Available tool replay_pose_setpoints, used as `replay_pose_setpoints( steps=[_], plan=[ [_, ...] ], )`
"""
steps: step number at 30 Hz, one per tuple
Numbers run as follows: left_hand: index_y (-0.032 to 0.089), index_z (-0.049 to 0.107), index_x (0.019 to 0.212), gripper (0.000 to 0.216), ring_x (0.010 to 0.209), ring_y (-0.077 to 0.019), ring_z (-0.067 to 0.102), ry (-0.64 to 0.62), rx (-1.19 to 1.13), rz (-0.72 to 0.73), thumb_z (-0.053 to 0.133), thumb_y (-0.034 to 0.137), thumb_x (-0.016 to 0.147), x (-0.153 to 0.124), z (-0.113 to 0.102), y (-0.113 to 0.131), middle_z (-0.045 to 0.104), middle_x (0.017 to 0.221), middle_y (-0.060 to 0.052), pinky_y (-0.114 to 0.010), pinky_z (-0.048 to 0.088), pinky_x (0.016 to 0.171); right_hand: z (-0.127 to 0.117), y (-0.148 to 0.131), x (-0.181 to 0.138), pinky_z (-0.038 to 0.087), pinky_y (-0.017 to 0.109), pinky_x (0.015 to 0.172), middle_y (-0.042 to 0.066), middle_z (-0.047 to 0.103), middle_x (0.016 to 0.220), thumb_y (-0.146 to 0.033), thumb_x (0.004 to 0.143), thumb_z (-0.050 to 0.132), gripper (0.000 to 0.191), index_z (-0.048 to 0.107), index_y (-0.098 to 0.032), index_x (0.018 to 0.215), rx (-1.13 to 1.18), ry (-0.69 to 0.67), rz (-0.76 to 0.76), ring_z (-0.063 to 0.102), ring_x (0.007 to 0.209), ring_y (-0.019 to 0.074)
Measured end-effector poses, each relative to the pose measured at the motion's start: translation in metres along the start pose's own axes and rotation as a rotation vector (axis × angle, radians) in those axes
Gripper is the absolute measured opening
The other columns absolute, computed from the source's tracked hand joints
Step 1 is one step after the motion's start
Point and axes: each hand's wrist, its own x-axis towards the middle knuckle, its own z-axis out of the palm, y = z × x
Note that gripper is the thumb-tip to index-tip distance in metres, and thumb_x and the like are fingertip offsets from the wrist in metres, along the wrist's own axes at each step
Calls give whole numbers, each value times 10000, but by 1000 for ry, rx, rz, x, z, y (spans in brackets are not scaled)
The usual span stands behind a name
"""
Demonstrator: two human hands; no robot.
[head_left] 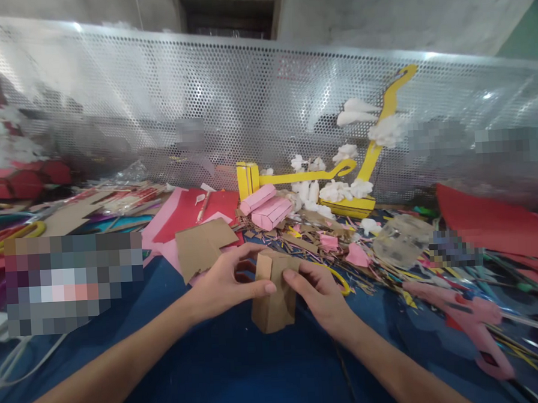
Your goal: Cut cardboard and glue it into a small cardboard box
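A small folded box of brown cardboard is held upright above the blue table top, close in front of me. My left hand grips its left side, thumb across the front face and fingers behind. On the right, my right hand pinches the upper right edge, with the thumb on the front. The fingers behind the box are partly hidden. Just beyond my left hand lies a flat cardboard sheet. Beside my right hand shows part of a yellow ring-shaped handle.
A pink glue gun lies at the right. Paper and cardboard scraps litter the middle. Behind stand pink paper blocks and yellow shapes with white tufts. A perforated metal panel closes off the back. Red paper leans at right.
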Motion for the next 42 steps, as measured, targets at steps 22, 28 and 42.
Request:
replay_pose_setpoints(
  steps=[22,28,42],
  plan=[
    [171,616,1166,347,957,-217,687,-254,21,5,750,328,887,-2,1,3,710,1073,-85,-390,542,868,-2,2,0,447,256,495,14,645,606,-782,793,650,610,743,-180,759,123,227,140,532,535,152],
    [166,647,1027,208,894,-180,668,-238,-37,-3,690,349,937,-1,-1,0,706,964,-57,-341,518,841,2,-1,2,508,282,505,27,706,646,-778,706,736,597,725,-186,781,275,270,282,621,540,182],
    [137,696,861,419,752,-166,622,-25,-65,10,657,550,921,3,-4,0,673,798,-35,-294,514,724,2,8,3,554,364,915,60,690,1293,-608,917,646,438,644,-270,1196,193,86,160,634,1188,256]
  ],
)
